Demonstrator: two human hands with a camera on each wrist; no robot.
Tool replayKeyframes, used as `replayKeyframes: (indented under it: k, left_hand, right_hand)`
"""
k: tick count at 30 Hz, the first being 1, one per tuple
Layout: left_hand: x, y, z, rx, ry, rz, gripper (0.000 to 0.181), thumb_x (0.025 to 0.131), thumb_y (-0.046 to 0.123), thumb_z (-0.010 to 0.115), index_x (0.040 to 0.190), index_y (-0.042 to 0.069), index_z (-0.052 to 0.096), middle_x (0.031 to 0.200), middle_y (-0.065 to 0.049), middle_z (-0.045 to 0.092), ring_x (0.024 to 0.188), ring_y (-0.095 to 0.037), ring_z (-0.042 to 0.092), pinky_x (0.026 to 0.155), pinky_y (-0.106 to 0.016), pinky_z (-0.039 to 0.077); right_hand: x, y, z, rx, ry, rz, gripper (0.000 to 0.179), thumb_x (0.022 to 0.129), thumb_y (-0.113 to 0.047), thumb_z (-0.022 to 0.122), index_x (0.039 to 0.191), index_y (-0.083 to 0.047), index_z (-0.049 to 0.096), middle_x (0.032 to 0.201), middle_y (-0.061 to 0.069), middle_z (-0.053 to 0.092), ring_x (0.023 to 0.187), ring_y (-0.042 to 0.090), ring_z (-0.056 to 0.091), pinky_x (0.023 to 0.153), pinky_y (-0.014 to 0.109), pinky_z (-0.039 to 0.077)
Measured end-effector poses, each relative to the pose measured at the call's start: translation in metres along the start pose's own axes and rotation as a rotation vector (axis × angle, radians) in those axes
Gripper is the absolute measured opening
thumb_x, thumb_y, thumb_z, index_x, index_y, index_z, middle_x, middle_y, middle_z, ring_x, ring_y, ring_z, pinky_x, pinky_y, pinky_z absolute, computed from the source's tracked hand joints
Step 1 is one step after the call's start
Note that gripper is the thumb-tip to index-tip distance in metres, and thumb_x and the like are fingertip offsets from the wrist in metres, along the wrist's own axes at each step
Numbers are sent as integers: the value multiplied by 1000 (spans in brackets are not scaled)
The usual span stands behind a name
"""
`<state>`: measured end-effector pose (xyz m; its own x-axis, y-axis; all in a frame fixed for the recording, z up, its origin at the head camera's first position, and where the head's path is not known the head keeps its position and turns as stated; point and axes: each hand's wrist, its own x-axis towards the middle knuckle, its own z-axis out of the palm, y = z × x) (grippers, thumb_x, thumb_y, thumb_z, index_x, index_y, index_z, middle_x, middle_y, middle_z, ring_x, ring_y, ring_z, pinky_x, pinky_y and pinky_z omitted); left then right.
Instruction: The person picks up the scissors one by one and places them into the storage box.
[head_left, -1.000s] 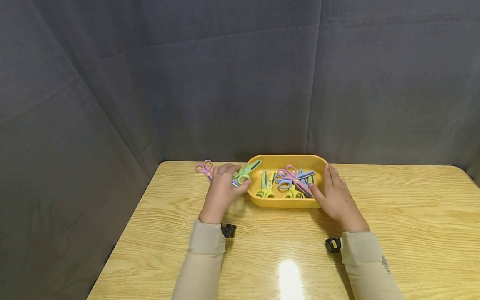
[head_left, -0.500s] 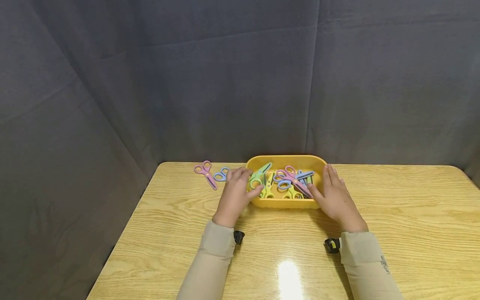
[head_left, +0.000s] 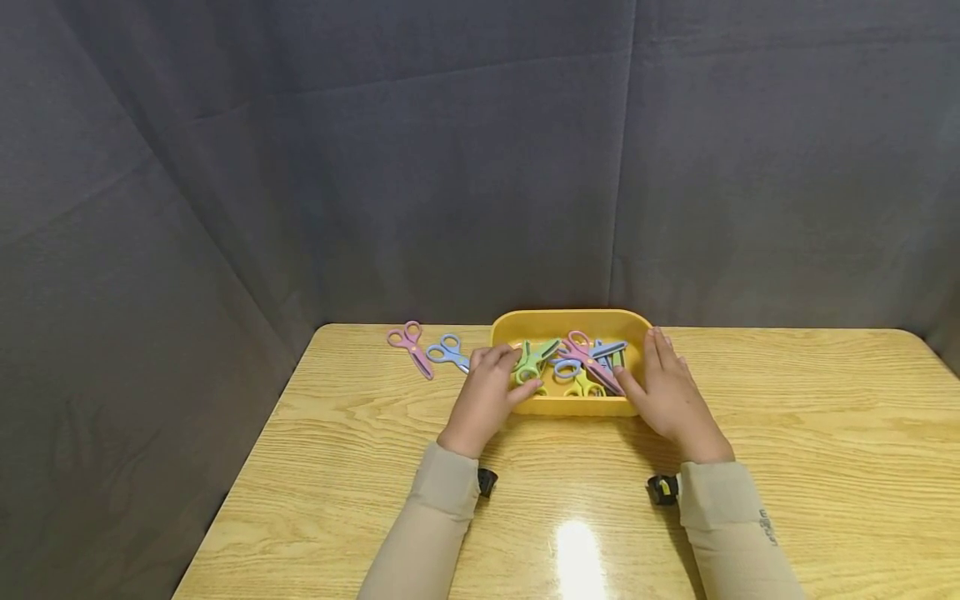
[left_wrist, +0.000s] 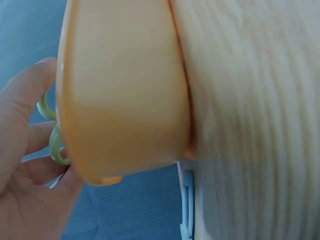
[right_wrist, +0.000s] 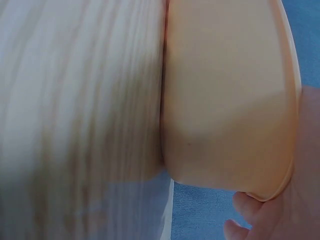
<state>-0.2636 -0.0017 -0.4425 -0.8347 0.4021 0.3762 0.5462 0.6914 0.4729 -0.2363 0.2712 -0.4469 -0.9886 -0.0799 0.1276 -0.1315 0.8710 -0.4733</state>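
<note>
My left hand [head_left: 487, 396] reaches over the left end of a yellow plastic bin [head_left: 577, 406] and holds a pair of green scissors [head_left: 536, 358] by the handles. Green finger loops [left_wrist: 55, 142] show between the fingers in the left wrist view. On the bin's right end rests my right hand [head_left: 670, 402], thumb over the rim and fingers along the outer wall. Inside lie several scissors, among them pink scissors [head_left: 592, 363] crossing blue ones, and yellow scissors [head_left: 582, 386] near the front wall. The left hand hides part of the bin's left side.
Pink scissors [head_left: 412, 346] and blue scissors [head_left: 447, 352] lie on the wooden table [head_left: 337, 467] left of the bin. Behind the table's back edge hangs a dark grey curtain [head_left: 465, 183].
My left hand has carried the green scissors rightward from beside the bin and down into its left part, uncovering the blue scissors on the table. My right hand has stayed at the rim.
</note>
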Motion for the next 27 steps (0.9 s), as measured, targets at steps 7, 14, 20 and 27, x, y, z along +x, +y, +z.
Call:
replayKeyframes:
  k: [7, 14, 20, 27]
  left_hand:
    - [0, 0, 6, 16, -42, -9, 56, 98, 37, 67, 135, -4, 61, 136, -19, 58, 124, -36, 48, 101, -42, 50]
    - [0, 4, 7, 33, -49, -23, 56, 99, 38, 65, 136, -4, 60, 138, -19, 58, 126, -36, 49, 103, -42, 49]
    - [2, 8, 7, 46, -58, -58, 56, 99, 35, 67, 138, -4, 59, 139, -19, 58, 128, -34, 50, 104, -41, 48]
    - [3, 11, 6, 42, -61, -66, 53, 97, 35, 68, 135, -1, 62, 138, -19, 59, 128, -34, 52, 106, -41, 46]
  right_hand:
    - [0, 0, 0, 3, 2, -5, 86, 107, -49, 37, 155, 16, 6, 163, 35, 2, 151, 50, 4, 120, 63, 9]
    - [0, 1, 0, 1, 5, -2, 86, 107, -48, 38, 155, 16, 6, 163, 35, 3, 151, 50, 4, 120, 62, 9]
    - [1, 2, 1, -3, 11, -11, 86, 107, -47, 39, 155, 17, 6, 163, 35, 3, 151, 51, 5, 120, 63, 10]
    - [1, 1, 0, -7, 17, -10, 84, 107, -43, 42, 154, 17, 7, 163, 36, 4, 150, 52, 6, 119, 64, 11]
